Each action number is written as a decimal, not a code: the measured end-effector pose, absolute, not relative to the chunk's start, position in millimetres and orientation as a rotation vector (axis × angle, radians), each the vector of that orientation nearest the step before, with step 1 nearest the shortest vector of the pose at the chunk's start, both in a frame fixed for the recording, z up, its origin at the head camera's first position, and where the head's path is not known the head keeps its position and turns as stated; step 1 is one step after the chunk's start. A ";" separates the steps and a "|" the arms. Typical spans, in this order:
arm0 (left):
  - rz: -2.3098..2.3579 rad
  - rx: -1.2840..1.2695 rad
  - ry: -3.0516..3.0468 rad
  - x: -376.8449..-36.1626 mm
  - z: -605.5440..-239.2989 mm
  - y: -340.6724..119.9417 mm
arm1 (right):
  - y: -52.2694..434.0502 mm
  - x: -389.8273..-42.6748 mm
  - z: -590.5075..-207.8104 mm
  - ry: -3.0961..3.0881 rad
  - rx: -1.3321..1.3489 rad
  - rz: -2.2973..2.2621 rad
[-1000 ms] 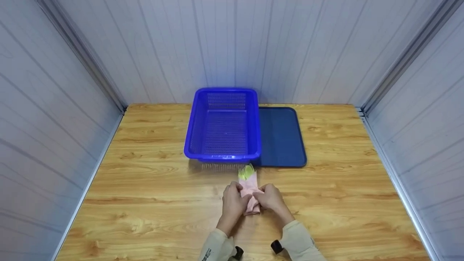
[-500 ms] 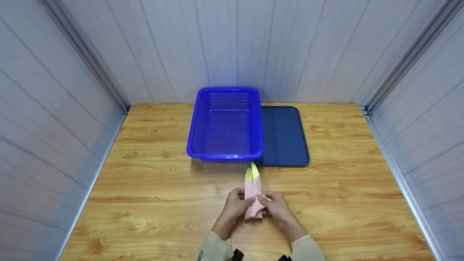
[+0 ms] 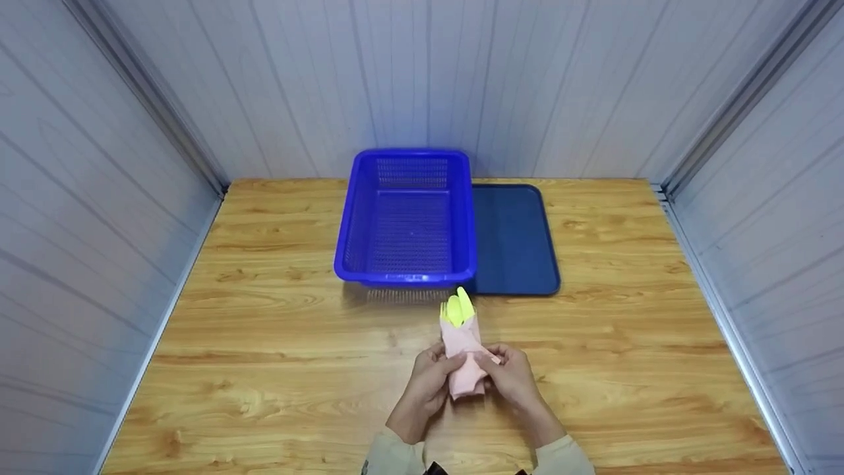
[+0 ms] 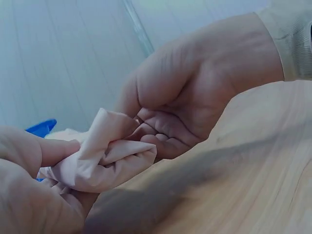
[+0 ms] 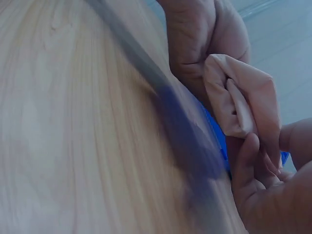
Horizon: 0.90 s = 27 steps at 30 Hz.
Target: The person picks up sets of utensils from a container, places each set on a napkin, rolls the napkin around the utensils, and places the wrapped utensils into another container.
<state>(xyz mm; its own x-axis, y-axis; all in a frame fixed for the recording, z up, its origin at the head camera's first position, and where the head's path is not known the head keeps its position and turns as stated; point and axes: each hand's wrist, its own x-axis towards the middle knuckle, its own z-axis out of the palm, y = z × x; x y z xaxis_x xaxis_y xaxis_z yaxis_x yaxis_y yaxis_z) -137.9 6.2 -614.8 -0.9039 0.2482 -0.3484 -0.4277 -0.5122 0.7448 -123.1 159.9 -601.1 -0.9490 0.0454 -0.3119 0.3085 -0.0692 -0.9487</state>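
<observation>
A pink napkin (image 3: 463, 340) is wrapped round a set of yellow-green cutlery. At its far end a fork (image 3: 444, 312), a spoon (image 3: 454, 311) and a knife (image 3: 465, 304) stick out. My left hand (image 3: 427, 381) grips the bundle's left side, thumb on top. On the other side my right hand (image 3: 517, 379) pinches a corner flap of the napkin between thumb and fingers. Both wrist views show the rolled napkin (image 4: 105, 163) end-on, its folds (image 5: 241, 92) open toward the camera. In those views the cutlery is hidden inside the cloth.
A blue plastic basket (image 3: 405, 278) with slotted walls stands beyond the hands. Right of it, partly covered by the basket, lies a dark blue tray (image 3: 514, 241). Pale panels (image 3: 422, 79) enclose the wooden table (image 3: 264, 330) at the back and sides.
The bundle has tilted, and the knife now shows beside the fork and spoon. Both hands have come slightly nearer the person and right, with the napkin flap held out to the right.
</observation>
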 end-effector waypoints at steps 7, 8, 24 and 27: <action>2.491 -0.162 1.184 -133.4 -593.8 13.4 | 164.1 -114.3 -588.9 1.942 0.411 -2.327; 2.500 -0.149 1.171 -132.1 -590.3 14.5 | 164.8 -113.0 -588.2 1.885 0.413 -2.378; 2.625 -0.059 1.005 -118.9 -545.4 29.8 | 157.7 -106.1 -564.4 1.901 0.526 -2.927; 2.701 -0.121 1.112 -124.4 -543.3 28.8 | 159.8 -101.7 -547.8 2.287 0.344 -2.956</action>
<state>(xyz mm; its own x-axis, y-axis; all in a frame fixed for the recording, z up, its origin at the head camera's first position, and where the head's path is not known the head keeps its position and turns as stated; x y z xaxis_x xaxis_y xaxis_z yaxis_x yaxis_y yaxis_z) -124.4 28.8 -543.3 -0.9730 0.1684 -0.1577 -0.2306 -0.6903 0.6857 -101.7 159.8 -547.8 -0.8032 0.5541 0.2190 -0.3510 -0.1432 -0.9254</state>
